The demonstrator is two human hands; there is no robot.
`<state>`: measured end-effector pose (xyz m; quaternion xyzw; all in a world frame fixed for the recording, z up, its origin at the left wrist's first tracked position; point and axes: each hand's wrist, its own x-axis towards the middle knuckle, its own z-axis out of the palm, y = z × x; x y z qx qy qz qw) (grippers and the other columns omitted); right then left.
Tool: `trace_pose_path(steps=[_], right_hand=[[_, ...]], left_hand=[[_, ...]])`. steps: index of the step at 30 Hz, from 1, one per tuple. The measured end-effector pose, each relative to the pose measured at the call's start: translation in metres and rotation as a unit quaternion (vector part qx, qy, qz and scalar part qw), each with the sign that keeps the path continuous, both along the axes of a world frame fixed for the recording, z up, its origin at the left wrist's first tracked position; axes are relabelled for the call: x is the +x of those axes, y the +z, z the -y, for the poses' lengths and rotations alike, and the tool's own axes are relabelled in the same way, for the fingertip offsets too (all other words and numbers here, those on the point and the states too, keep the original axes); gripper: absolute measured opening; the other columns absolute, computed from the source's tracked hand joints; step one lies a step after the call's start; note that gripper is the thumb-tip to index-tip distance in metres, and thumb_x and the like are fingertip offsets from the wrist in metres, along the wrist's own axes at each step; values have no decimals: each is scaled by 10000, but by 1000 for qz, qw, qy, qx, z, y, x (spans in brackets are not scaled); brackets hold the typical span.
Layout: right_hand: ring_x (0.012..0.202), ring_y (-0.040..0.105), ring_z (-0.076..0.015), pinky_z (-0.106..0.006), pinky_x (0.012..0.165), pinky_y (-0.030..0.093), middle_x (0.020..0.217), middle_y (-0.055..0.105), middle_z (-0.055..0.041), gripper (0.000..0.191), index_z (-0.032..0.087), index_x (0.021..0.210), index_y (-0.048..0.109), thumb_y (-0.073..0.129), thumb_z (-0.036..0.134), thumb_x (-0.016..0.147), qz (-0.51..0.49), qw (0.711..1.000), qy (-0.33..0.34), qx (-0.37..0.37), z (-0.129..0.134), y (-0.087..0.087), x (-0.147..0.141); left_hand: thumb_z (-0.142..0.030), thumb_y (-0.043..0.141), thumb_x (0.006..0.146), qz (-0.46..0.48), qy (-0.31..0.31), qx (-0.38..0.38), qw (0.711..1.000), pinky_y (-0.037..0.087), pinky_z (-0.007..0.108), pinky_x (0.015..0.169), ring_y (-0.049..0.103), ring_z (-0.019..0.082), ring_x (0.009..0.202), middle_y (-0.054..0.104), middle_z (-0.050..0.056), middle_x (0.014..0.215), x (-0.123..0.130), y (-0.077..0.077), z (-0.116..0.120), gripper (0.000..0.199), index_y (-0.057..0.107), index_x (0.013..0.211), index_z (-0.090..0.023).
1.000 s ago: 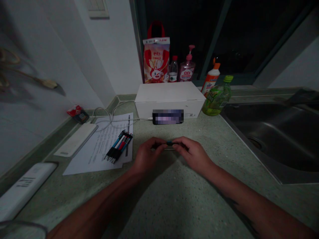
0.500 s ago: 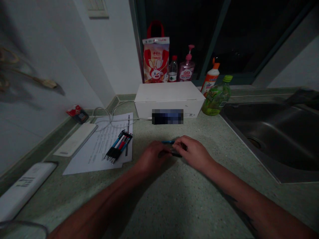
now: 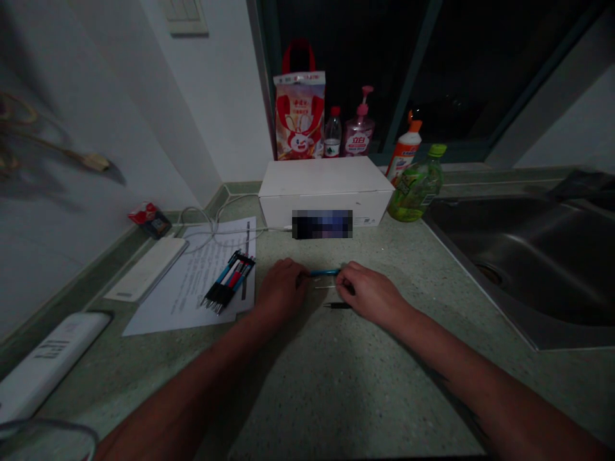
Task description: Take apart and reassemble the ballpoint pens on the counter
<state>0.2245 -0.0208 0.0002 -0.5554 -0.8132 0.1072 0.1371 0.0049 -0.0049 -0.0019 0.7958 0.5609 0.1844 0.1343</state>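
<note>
A blue pen barrel (image 3: 325, 273) lies crosswise on the counter between my two hands. The fingers of my left hand (image 3: 283, 286) are closed at its left end. My right hand (image 3: 369, 289) is pinched at the barrel's right end, with a thin pale pen refill (image 3: 325, 287) running into its fingertips. Just below those fingers a black pen part (image 3: 338, 305) with a pointed tip rests on the counter. To the left, several pens (image 3: 229, 282) in black, blue and red lie bunched on printed paper sheets (image 3: 182, 301).
A white box (image 3: 327, 178) stands behind my hands, a blurred-out phone (image 3: 321, 225) against its front. Bottles, including a green one (image 3: 417, 186), line the back. The sink (image 3: 528, 256) is at right; a power strip (image 3: 50, 358) and white slab (image 3: 147, 267) are left.
My left hand has drawn away to the left from my right hand, uncovering the blue barrel, the refill and the black part. The right hand has hardly moved.
</note>
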Motion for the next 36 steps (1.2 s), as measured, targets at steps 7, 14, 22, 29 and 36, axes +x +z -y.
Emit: trace_pose_path(steps=[7,14,22,29,36], right_hand=[[724,581,-144,-273,654,360,876,645,-32,110,179,870,697,617,161,942,11,1000,7,2,0,2,2],[734,580,-148,-276,660,354,888,641,-34,112,174,882,691,604,163,951,14,1000,17,-1,-3,-2,5],[723,573,-146,-278,652,350,879,632,-27,103,179,874,679,607,163,945,17,1000,18,6,-2,-2,6],[712,575,-155,-290,645,353,875,637,-39,132,182,863,676,576,160,946,16,999,22,20,-1,-2,6],[748,608,-159,-283,651,394,897,649,-37,117,195,877,679,595,168,953,9,999,36,11,0,-3,-1]], left_hand=[[-160,596,964,-56,-5,-11,998,504,396,950,639,263,1040,710,105,1028,3,6,-3,158,752,988,-156],[-170,579,965,-81,-16,-39,996,499,394,911,649,275,1018,717,112,1009,-2,11,2,186,765,969,-170],[-186,556,985,-87,-31,-43,995,480,381,925,632,261,1017,708,102,1017,-4,9,4,185,740,970,-168],[-160,568,963,-58,-43,-15,997,500,411,867,648,287,958,715,114,968,-3,4,6,187,750,923,-178],[-160,591,958,-43,-64,-20,997,505,389,868,661,271,961,725,101,985,8,4,12,160,750,939,-167]])
